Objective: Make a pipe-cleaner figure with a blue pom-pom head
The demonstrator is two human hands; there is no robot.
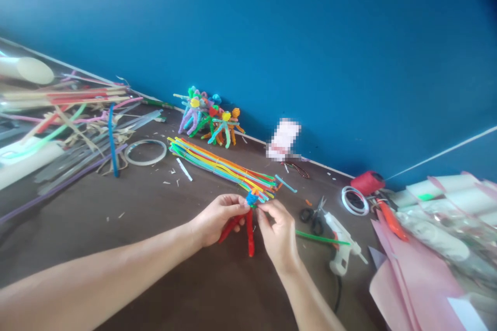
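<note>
1. Pipe-cleaner figure [250, 222] with a blue coiled head and red legs hangs between both hands, just above the brown tabletop [116, 222], and the fingers hide its middle.
2. Left hand [217, 220] is curled closed, its fingertips pinching the figure's upper part from the side.
3. Right hand [277, 232] is also narrowly closed, thumb and fingers [264, 212] pinching at the figure's neck, just touching the left hand's fingertips.
4. Just beyond the hands lies a long bundle of multicoloured pipe cleaners [221, 170], its end nearly reaching the blue head.
5. Further on, finished pipe-cleaner figures [209, 119] stand grouped against the blue wall [310, 51], near a blurred white item [283, 139].
6. To the right lie black-handled scissors [313, 216], a white hot glue gun [341, 238] resting on a green pipe cleaner [318, 238], a red spool [367, 182] and pink paper sheets [411, 279].
7. To the left, a clear tape roll [145, 152] sits beside a heap of paper strips and plastic [77, 129].
</note>
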